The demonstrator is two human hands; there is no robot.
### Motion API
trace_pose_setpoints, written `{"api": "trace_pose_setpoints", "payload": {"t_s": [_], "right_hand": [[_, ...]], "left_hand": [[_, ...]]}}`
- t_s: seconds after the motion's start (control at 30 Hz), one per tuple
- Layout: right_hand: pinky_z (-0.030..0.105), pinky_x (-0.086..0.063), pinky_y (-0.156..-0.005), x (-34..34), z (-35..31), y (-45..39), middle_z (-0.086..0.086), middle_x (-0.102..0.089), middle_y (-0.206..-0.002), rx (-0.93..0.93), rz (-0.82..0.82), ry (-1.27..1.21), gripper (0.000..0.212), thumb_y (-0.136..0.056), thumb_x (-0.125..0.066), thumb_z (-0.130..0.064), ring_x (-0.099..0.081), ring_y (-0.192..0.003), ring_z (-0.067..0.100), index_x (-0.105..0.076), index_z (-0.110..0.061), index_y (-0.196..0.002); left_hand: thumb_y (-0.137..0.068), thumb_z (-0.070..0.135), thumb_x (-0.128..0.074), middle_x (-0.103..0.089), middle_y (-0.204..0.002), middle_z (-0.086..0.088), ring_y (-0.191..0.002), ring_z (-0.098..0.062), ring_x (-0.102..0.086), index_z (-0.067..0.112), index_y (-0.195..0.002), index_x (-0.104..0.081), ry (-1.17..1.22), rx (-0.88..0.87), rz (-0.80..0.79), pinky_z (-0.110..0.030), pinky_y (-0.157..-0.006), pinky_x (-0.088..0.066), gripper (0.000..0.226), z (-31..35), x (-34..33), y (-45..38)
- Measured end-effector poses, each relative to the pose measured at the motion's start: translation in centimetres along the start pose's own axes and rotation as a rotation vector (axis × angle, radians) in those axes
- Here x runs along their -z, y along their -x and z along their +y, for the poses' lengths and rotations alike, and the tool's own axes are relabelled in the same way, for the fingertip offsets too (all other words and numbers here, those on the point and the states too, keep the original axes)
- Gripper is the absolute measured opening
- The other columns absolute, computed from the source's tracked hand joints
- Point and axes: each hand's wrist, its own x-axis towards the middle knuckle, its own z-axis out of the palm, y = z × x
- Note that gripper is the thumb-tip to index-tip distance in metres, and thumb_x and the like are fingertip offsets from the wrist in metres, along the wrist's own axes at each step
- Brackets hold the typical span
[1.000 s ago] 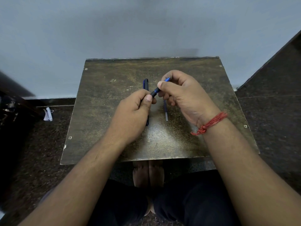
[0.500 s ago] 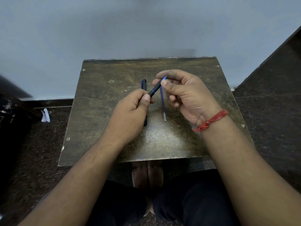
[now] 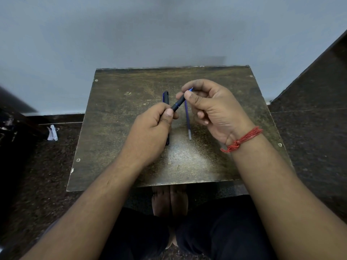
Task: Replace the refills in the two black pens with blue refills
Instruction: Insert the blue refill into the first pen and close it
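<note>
My left hand [image 3: 150, 132] grips the lower barrel of a black pen [image 3: 178, 105] that tilts up and to the right above the table. My right hand [image 3: 212, 109] pinches the pen's front grip section between thumb and forefinger, and a blue tip [image 3: 191, 89] sticks out past the fingers. A second black pen [image 3: 166, 97] lies lengthwise on the brown table [image 3: 116, 119], partly hidden under my left hand. A blue refill [image 3: 188, 124] lies on the table between my hands.
The small worn table stands against a pale wall. Dark speckled floor surrounds it, with a scrap of white paper [image 3: 52, 132] on the left. My bare feet [image 3: 170, 200] show under the table's front edge.
My right hand's grip has shifted slightly along the pen's front end, with the fingers more spread. The pen stays tilted between both hands; the view has drifted a little.
</note>
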Motion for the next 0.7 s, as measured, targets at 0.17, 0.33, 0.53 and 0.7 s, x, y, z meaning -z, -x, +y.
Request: {"api": "trace_pose_setpoints", "payload": {"t_s": [0.17,0.33,0.53,0.7], "right_hand": [[0.016,-0.025,-0.036,-0.59,0.47,-0.09,0.003,-0.064,-0.071,-0.03,0.097,0.073,0.02,-0.088,-0.073,-0.027,-0.043,-0.043,0.007,-0.056,-0.017,-0.082],[0.016,-0.025,-0.035,-0.02,0.14,-0.03,0.004,-0.074,-0.094,-0.015,0.024,-0.012,0.015,-0.093,-0.066,-0.015,-0.045,-0.043,0.005,-0.063,-0.008,-0.107],[0.016,-0.022,-0.035,-0.13,0.22,-0.13,0.004,-0.07,-0.077,-0.017,0.029,0.015,0.005,-0.092,-0.068,-0.013,-0.038,-0.038,0.005,-0.064,-0.013,-0.088],[0.015,-0.025,-0.036,-0.54,0.47,-0.02,0.002,-0.069,-0.073,-0.026,0.117,0.105,0.025,-0.09,-0.071,-0.033,-0.042,-0.04,0.007,-0.057,-0.013,-0.087]], "left_hand": [[-0.101,0.037,-0.044,-0.046,-0.059,0.011,-0.053,-0.002,-0.042,0.029,-0.09,-0.064,0.014,0.002,-0.009,-0.022,-0.051,-0.034,0.025,0.12,-0.16,-0.02],[-0.106,0.032,-0.045,-0.049,-0.058,0.016,-0.052,-0.001,-0.043,0.033,-0.09,-0.064,0.013,0.01,0.003,-0.016,-0.05,-0.034,0.025,-0.07,0.02,-0.07],[-0.105,0.032,-0.045,-0.048,-0.06,0.011,-0.053,-0.002,-0.044,0.028,-0.092,-0.065,-0.008,0.001,0.0,-0.02,-0.051,-0.035,0.024,0.1,-0.03,0.01],[-0.101,0.038,-0.043,-0.048,-0.061,0.01,-0.054,-0.003,-0.044,0.028,-0.092,-0.064,0.001,-0.003,-0.006,-0.024,-0.052,-0.036,0.025,0.25,-0.09,0.04]]}}
